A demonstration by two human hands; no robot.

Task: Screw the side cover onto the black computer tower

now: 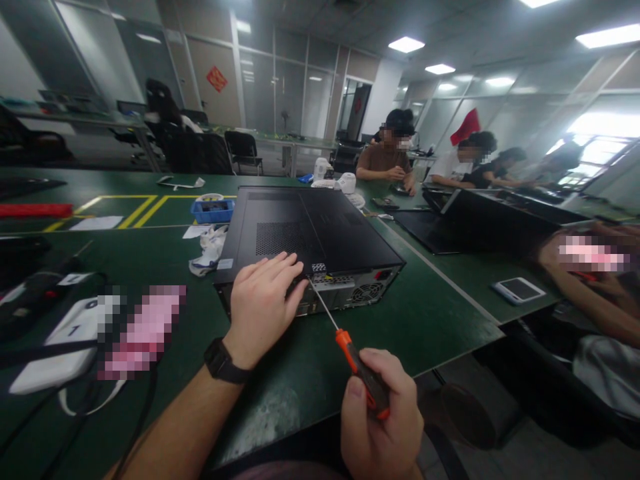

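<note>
A black computer case (280, 213) lies flat on the green table, its rear panel with a fan grille (367, 292) facing me. My left hand (265, 287) rests on the near edge of its top, fingers stretched out flat and the thumb bent down by the rear panel. In my right hand (383, 413) is a screwdriver (350, 350) with an orange and dark handle. Its long shaft points up and left, and the tip meets the case's rear edge beside my left thumb. Whether a screw sits at the tip is hidden.
A blue bin (213, 211) and white gloves (209, 250) lie left of the case. Cables, a white device (65, 340) and a pink item (145, 330) are at the near left. On the right are a phone (519, 290), another opened case (500, 220) and a co-worker's arm (575, 287).
</note>
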